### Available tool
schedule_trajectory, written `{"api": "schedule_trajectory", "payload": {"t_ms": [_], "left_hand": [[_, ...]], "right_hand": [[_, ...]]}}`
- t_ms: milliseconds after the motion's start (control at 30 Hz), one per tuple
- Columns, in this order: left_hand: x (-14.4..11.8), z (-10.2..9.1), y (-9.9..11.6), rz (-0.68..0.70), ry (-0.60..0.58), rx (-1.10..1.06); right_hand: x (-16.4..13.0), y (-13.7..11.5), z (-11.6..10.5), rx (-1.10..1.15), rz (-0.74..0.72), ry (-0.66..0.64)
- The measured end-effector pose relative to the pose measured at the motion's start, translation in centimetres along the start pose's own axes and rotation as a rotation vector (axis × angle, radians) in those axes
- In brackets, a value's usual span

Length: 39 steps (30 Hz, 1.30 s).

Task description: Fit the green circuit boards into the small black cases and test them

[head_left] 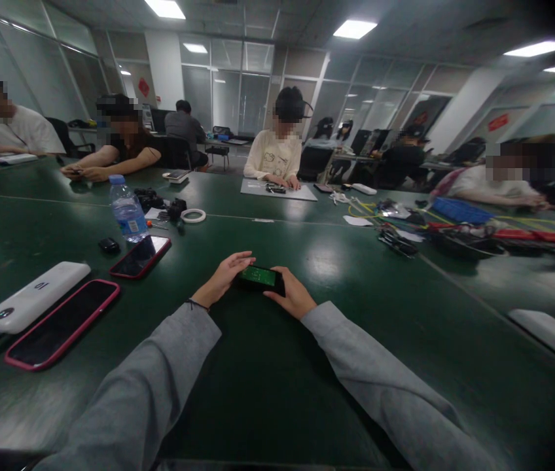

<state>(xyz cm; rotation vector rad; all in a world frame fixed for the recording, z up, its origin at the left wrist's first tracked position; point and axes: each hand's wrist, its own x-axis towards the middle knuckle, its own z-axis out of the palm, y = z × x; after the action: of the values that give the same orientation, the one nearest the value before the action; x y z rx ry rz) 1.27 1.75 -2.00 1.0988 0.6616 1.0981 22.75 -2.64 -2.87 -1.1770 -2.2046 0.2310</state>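
So, the small black rectangular device with a lit green screen [262, 277] lies flat on the dark green table [268, 392], dead centre ahead of you. Your right hand [291, 297] is curled round its right end, fingers wrapped on the edge, thumb on top. Your left hand [222, 277] is open, fingers straight and close together, tips touching the left end. It looks light, rigid, smooth and glassy: probably slippery, so grip it by the long edges, not the screen. At 10 o'clock: a phone in a red case [141, 256], a clear plastic water bottle with a blue cap [127, 210]. At 9 o'clock: a larger phone in a pink case [64, 323], a white power bank [33, 296]. A co-worker in a cream top [274, 156] sits at 12 o'clock.
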Motion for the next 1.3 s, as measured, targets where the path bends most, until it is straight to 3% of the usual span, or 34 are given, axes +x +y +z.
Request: {"api": "schedule_trajectory", "payload": {"t_ms": [233, 433, 567, 1300], "left_hand": [[-0.2, 0.2, 0.3, 0.007, -0.009, 0.050], [-0.7, 0.2, 1.1, -0.099, -0.041, 0.070], [-0.8, 0.1, 1.4, -0.149, -0.074, 0.053], [-1.1, 0.3, 1.4, -0.127, -0.091, 0.107]], "right_hand": [[-0.1, -0.2, -0.4, 0.045, 0.076, 0.031], [-0.1, -0.2, -0.5, 0.066, 0.114, 0.111], [-0.1, 0.1, -0.4, 0.063, 0.131, 0.098], [-0.1, 0.2, -0.2, -0.003, 0.024, 0.051]]}}
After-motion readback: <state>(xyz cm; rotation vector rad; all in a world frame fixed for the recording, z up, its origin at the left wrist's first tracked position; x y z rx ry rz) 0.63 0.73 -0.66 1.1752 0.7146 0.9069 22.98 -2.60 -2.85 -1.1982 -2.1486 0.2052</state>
